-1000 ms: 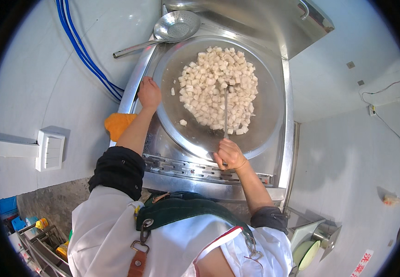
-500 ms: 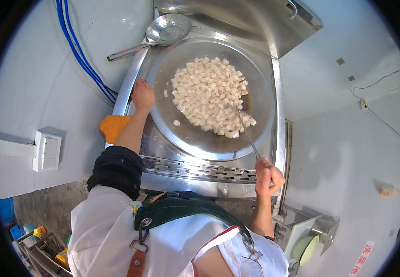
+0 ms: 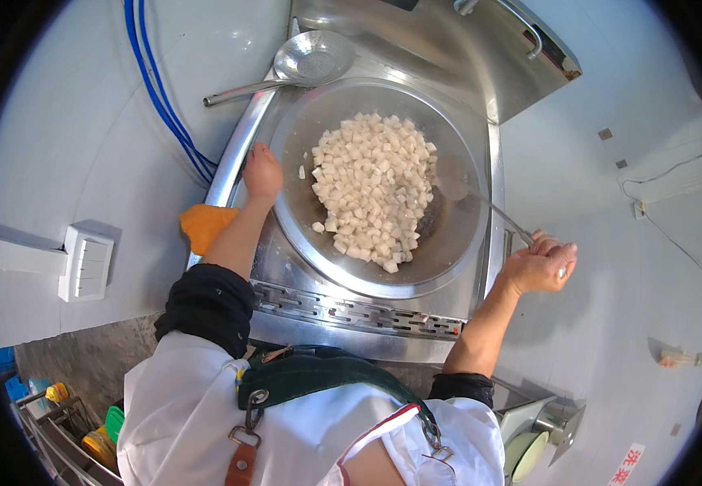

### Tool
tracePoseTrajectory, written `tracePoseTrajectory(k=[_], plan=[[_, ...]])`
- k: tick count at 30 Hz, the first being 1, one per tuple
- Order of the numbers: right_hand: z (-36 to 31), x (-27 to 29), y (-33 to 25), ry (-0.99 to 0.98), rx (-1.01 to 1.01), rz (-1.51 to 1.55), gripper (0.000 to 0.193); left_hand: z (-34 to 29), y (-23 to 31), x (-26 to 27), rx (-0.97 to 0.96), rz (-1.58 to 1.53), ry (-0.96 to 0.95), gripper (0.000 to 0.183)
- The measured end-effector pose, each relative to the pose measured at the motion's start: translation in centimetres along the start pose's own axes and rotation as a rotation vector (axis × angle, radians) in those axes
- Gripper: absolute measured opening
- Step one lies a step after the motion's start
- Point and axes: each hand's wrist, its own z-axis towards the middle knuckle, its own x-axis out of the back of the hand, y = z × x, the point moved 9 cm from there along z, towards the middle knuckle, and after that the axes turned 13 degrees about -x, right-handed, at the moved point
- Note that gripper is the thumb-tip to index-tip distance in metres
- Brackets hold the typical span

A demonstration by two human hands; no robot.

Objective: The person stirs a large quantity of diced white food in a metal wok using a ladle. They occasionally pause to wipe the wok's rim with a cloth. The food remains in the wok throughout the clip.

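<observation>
Landmark: the steel wok station.

- Sign: white strip with red characters, on the white wall far down-right of the station, partly cut off by the picture rim.
- Small pale label or sticker, right of the station on the same wall; too blurred for detail.
- No screens or packages seen.

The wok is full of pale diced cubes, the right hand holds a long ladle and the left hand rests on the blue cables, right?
Not quite: in the head view the left hand rests on the wok rim, apart from the blue cables. The rest holds.
</observation>
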Motion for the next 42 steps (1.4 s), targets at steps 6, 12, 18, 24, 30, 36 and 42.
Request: tracePoseTrajectory(k=[6,12,18,24,30,36,42], plan=[[2.9,1.9,12.5,0.226,-0.243,0.030,0.027,-0.1,0.2,0.3,0.002,0.009,0.013,0.018],[0.8,5.8,22.5,0.297,-0.642,0.230,0.032,-0.1,0.8,0.3,-0.016,0.101,0.002,0.017],[-1.5,1.6,13.3,-0.441,-0.592,0.343,0.039,0.2,0.8,0.7,-0.012,0.109,0.003,0.017],[0.6,1.6,3.6,-0.474,-0.468,0.335,0.039,-0.1,0.3,0.2,0.023,0.087,-0.005,0.018],[2.2,0.5,4.6,-0.127,-0.157,0.225,0.039,0.0,0.0,0.0,0.023,0.071,-0.018,0.018],[0.5,-0.7,13.1,0.189,-0.159,0.252,0.030,0.1,0.1,0.3,0.000,0.030,0.006,0.017],[-2.8,-0.8,20.4,0.157,-0.626,0.442,0.035,-0.1,0.6,0.5,0.005,0.031,0.003,0.016]])
